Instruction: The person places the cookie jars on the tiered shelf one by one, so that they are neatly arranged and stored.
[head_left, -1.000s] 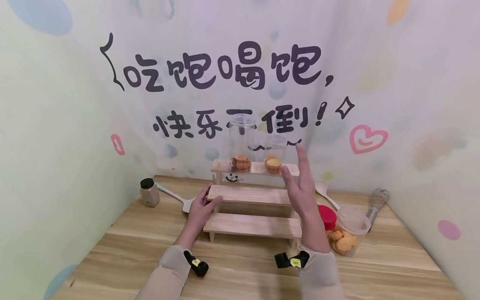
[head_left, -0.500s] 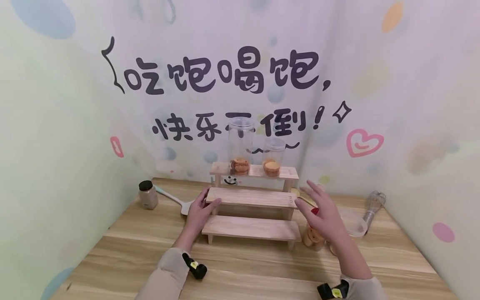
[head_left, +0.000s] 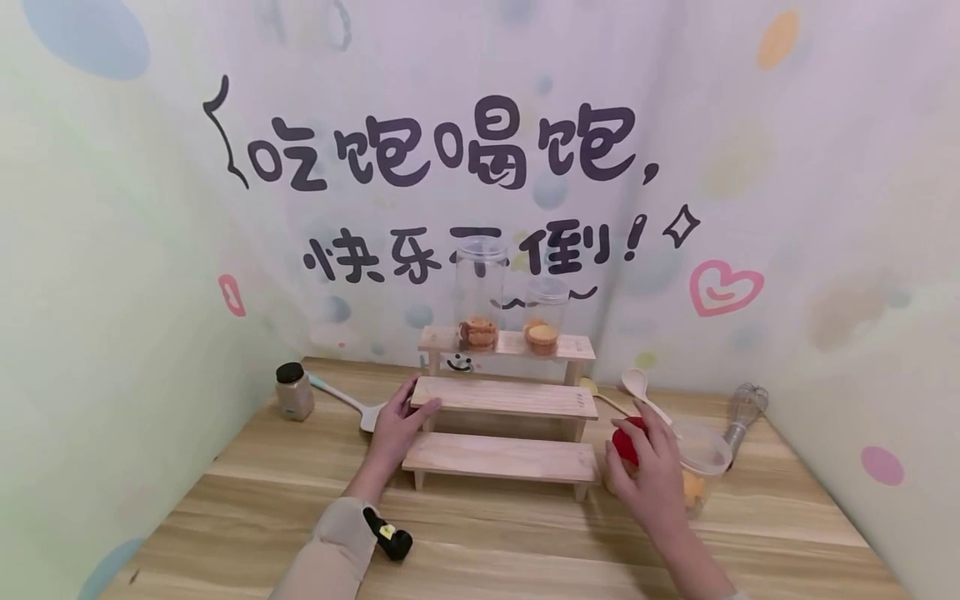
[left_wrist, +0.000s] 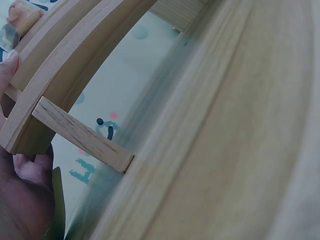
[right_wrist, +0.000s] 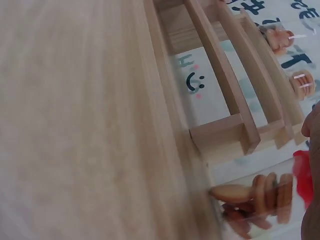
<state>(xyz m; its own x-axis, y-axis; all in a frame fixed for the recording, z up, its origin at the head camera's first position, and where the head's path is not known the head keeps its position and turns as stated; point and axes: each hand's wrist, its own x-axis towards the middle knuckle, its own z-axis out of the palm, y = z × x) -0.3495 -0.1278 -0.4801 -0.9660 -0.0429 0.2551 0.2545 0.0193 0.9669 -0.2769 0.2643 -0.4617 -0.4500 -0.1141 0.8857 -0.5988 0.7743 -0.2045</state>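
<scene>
A three-tier wooden display stand (head_left: 502, 457) is set on the table in the middle of the head view. My left hand (head_left: 393, 429) grips the left end of its middle shelf, thumb on top and fingers below. To the right of the stand is a clear jar of cookies (right_wrist: 270, 197) with a red lid (head_left: 626, 443). My right hand (head_left: 654, 477) is at this jar, fingers spread and slightly bent about the lid, partly covering it. On the top shelf stand a tall clear jar (head_left: 480, 292) and a shorter one (head_left: 545, 312), both with cookies at the bottom.
Beside my right hand is a wide jar with a translucent lid (head_left: 703, 450). Behind lie a white spoon (head_left: 636, 383) and a whisk (head_left: 744, 421). At left are a black-capped jar (head_left: 294, 393) and a spatula (head_left: 367, 414). A printed cloth wall (head_left: 487, 50) backs the table.
My right hand has moved from beside the top shelf, right and down to the red-lidded jar. My left hand keeps its hold on the middle shelf.
</scene>
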